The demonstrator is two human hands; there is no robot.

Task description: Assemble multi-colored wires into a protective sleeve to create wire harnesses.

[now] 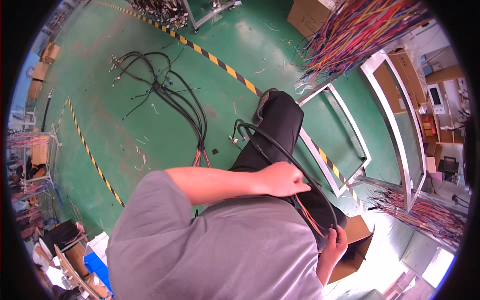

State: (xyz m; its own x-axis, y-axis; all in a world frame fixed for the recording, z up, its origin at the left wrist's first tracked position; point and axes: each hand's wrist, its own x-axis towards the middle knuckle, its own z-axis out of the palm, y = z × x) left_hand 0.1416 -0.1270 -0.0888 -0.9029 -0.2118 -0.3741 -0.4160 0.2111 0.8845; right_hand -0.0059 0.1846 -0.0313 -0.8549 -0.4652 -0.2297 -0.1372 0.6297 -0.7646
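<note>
A black sheathed cable (282, 145) loops over my dark-trousered thigh and curves down to my right hand (334, 246). The thumb and fingers of that hand are closed on the cable. My left arm reaches across my body, and my left hand (281, 179) is curled into a fist right beside the cable. Red, orange and white thin wires (309, 216) come out just below this fist and run toward my right hand. What the left fingers enclose is hidden. The cable's thin branched end with small connectors (233, 139) hangs past my thigh.
A branched black cable harness (157, 87) lies on the green floor ahead. To the right stands a white metal frame (367, 150), with bundles of coloured wires (360, 35) above it. An open cardboard box (359, 235) sits near my right hand. Striped tape (215, 59) crosses the floor.
</note>
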